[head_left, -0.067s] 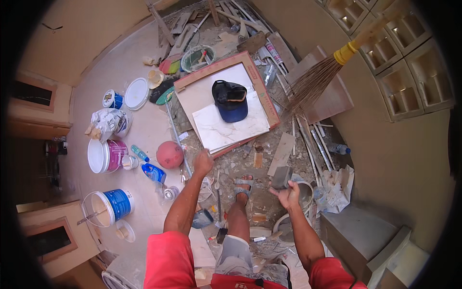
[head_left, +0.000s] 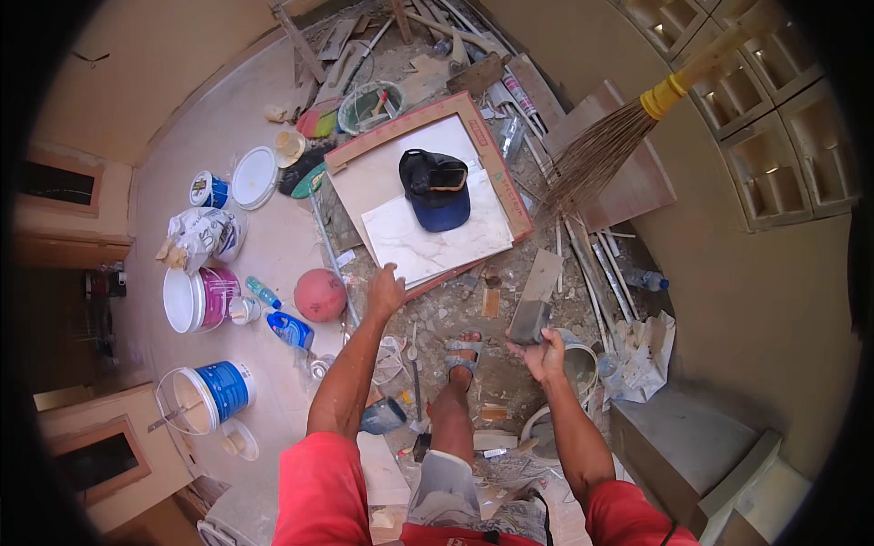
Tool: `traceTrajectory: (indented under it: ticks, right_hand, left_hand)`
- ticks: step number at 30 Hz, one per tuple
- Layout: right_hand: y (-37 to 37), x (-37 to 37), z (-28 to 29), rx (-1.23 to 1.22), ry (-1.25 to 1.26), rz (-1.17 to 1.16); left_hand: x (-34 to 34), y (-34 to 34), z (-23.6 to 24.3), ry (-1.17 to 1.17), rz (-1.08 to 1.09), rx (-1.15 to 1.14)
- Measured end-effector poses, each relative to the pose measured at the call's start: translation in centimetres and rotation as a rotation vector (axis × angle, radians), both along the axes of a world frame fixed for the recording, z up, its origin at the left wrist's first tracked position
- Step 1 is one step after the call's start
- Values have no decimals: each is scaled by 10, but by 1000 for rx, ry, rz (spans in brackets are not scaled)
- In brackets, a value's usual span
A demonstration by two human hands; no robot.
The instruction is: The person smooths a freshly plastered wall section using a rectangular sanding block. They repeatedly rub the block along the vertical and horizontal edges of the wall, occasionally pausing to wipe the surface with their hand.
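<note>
My right hand [head_left: 546, 357] grips a dark grey rectangular block [head_left: 529, 321], thumb and fingers at its lower end. My left hand [head_left: 386, 291] is empty, its fingers partly spread, beside the near-left corner of a white marbled tile [head_left: 401, 246]. The tile lies on a stack in a flat cardboard box [head_left: 510, 196]. On top of the tile rests a dark blue cap [head_left: 440, 214], with a small dark brown-edged item [head_left: 447, 179] lying in it. A loose pale strip [head_left: 543, 275] lies on the ground just beyond the grey block.
Left of me stand a reddish ball [head_left: 320, 295], a blue jug [head_left: 290, 329] and paint buckets [head_left: 224, 397]. A twig broom [head_left: 605, 155] with a yellow binding leans at the right. Pipes [head_left: 612, 273] and rubble cover the ground. A grey block-like ledge [head_left: 674, 446] stands lower right.
The fingers of my left hand have loosened from a closed shape, and the hand has risen slightly beside the tile. The grey block has turned a little in my right hand.
</note>
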State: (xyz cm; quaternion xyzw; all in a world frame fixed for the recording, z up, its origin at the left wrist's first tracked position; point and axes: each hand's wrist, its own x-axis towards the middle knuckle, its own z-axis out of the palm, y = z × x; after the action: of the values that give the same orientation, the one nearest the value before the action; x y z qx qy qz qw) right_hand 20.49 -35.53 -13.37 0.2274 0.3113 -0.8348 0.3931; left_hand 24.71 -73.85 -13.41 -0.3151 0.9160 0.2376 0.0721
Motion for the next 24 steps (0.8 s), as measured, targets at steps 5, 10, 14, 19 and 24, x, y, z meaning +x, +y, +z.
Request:
traceTrajectory:
  ticks: [5, 10, 14, 19, 24]
  right_hand:
    - [-134, -124, -63, 292, 451, 276]
    - [-202, -200, -97, 397, 676, 488]
    - [-224, -227, -119, 500, 771, 508]
    - [-238, -233, -140, 390, 621, 515]
    - [-248, -228, -139, 407, 565, 416]
  left_hand:
    - [-173, -66, -8, 44, -159, -153]
    - [-263, -104, -40, 74, -223, -264]
    - [-299, -124, -73, 52, -219, -314]
    - [-307, -140, -93, -20, -180, -216]
    - [-303, -149, -99, 113, -119, -122]
